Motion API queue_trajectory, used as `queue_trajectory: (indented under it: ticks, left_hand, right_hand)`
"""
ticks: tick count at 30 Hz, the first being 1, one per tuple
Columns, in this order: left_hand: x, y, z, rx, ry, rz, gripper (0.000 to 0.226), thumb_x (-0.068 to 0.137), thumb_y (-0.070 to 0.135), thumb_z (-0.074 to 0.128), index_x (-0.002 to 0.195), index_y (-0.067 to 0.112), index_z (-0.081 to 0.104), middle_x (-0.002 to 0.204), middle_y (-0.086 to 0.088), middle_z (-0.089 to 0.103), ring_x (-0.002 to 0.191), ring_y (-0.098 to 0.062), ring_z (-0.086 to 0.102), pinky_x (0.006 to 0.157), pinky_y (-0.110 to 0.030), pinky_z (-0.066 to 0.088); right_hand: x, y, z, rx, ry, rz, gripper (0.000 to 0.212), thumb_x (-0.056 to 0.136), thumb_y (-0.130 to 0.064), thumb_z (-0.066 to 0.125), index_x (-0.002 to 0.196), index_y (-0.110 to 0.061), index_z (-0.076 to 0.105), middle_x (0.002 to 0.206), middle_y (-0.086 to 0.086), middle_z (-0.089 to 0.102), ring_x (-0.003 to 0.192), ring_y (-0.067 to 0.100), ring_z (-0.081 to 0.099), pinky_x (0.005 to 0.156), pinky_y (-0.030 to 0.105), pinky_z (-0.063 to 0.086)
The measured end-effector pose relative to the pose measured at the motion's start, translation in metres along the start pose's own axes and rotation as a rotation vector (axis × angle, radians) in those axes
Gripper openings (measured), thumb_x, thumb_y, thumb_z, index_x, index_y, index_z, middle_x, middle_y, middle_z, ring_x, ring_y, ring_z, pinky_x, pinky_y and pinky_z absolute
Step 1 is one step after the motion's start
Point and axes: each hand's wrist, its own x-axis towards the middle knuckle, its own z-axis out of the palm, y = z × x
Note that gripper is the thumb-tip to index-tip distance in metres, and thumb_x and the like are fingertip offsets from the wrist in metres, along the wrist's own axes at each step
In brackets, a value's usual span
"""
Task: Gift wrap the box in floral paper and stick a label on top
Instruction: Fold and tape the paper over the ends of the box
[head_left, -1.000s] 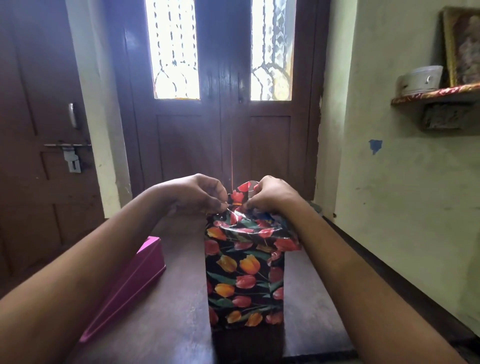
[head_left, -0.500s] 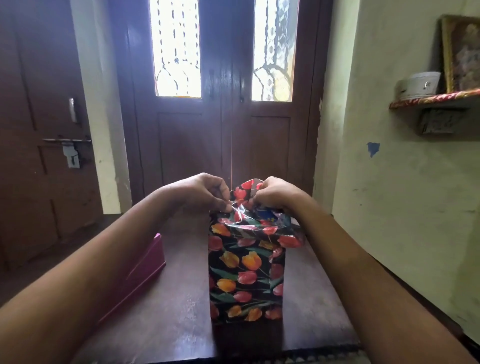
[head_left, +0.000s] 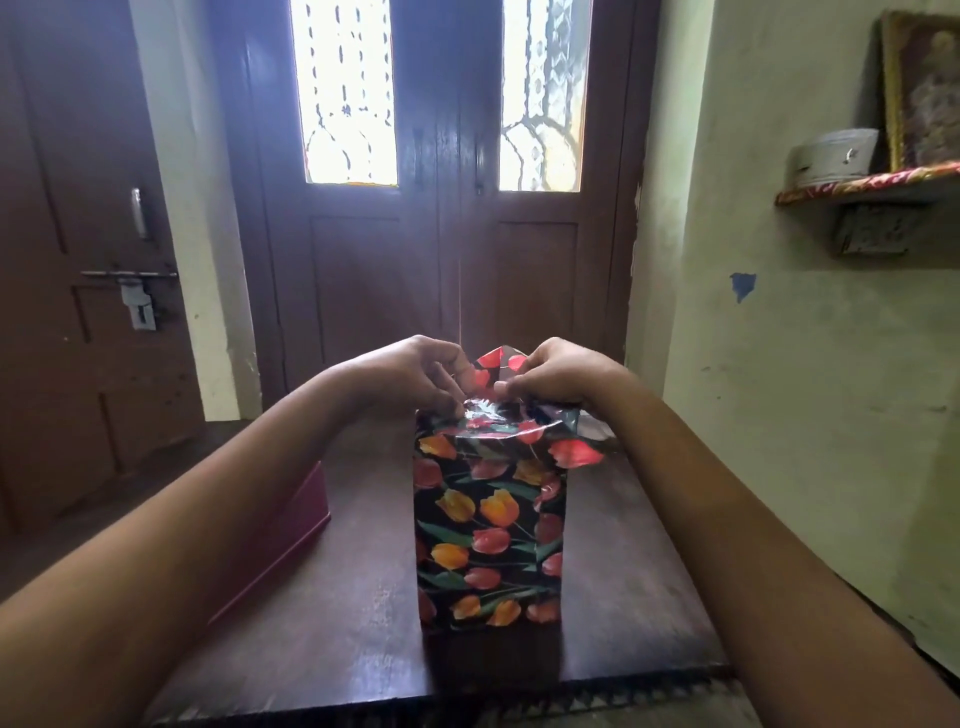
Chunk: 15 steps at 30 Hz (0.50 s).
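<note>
A tall box (head_left: 488, 525) stands upright on the dark wooden table (head_left: 353, 613), covered in black floral paper with red and orange tulips. The paper at its top end is loose and crumpled, with one flap (head_left: 496, 364) sticking up. My left hand (head_left: 410, 376) pinches the paper at the top left. From the right, my right hand (head_left: 558, 374) pinches the same top edge. Both hands sit close together above the box. No label is visible.
A pink box (head_left: 296, 530) lies on the table's left side, partly behind my left forearm. A dark double door (head_left: 447, 249) with glass panes stands behind. A wall shelf (head_left: 872, 187) with a bowl and a framed picture hangs at the right.
My view has shifted slightly closer and downward. The hands keep working the paper at the top of the box, and the upright flap has shifted a little between them.
</note>
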Motion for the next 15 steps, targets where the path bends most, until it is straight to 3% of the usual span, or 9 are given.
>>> queue_trajectory:
  ticks: [3,5,8,12,15]
  left_hand:
    - [0.002,0.003,0.004,0.061,0.004,0.048,0.029,0.079,-0.001,0.067,0.098,0.021,0.070,0.093,0.000,0.070,0.087,-0.019,0.067,0.076,-0.036,0.058]
    - [0.002,0.006,0.006,0.134,-0.022,0.079,0.043,0.077,-0.004,0.063,0.097,0.034,0.072,0.102,0.005,0.070,0.096,-0.019,0.065,0.083,-0.039,0.056]
    - [0.002,0.016,0.010,0.258,-0.059,0.094,0.054,0.077,-0.006,0.056,0.106,0.038,0.069,0.107,0.013,0.069,0.100,-0.010,0.061,0.087,-0.032,0.052]
    - [0.001,0.028,0.019,0.447,-0.042,0.078,0.052,0.083,-0.001,0.047,0.114,0.037,0.065,0.111,0.013,0.064,0.102,-0.013,0.058,0.088,-0.028,0.049]
    - [0.001,0.034,0.024,0.556,-0.070,0.084,0.048,0.090,0.004,0.043,0.124,0.035,0.057,0.092,0.016,0.050,0.092,-0.012,0.048,0.077,-0.021,0.039]
  right_hand:
    - [-0.002,0.002,-0.001,-0.028,0.023,0.004,0.025,0.080,-0.022,0.072,0.096,-0.003,0.070,0.073,0.001,0.062,0.058,0.007,0.053,0.051,0.020,0.040]
    - [-0.002,0.002,0.000,-0.054,0.038,0.010,0.024,0.078,-0.020,0.072,0.096,-0.005,0.069,0.077,0.001,0.061,0.059,0.006,0.053,0.050,0.019,0.039]
    - [-0.001,0.004,0.002,-0.117,0.060,0.018,0.023,0.078,-0.019,0.070,0.097,-0.008,0.064,0.081,0.002,0.059,0.061,0.006,0.051,0.047,0.019,0.036]
    - [-0.001,0.010,-0.004,-0.222,0.160,0.033,0.016,0.079,-0.015,0.063,0.094,-0.010,0.060,0.080,0.004,0.057,0.065,0.012,0.052,0.046,0.020,0.035]
    - [-0.007,0.015,-0.010,-0.230,0.218,-0.031,0.008,0.081,-0.018,0.063,0.087,-0.014,0.059,0.075,0.001,0.056,0.062,0.009,0.050,0.047,0.019,0.035]
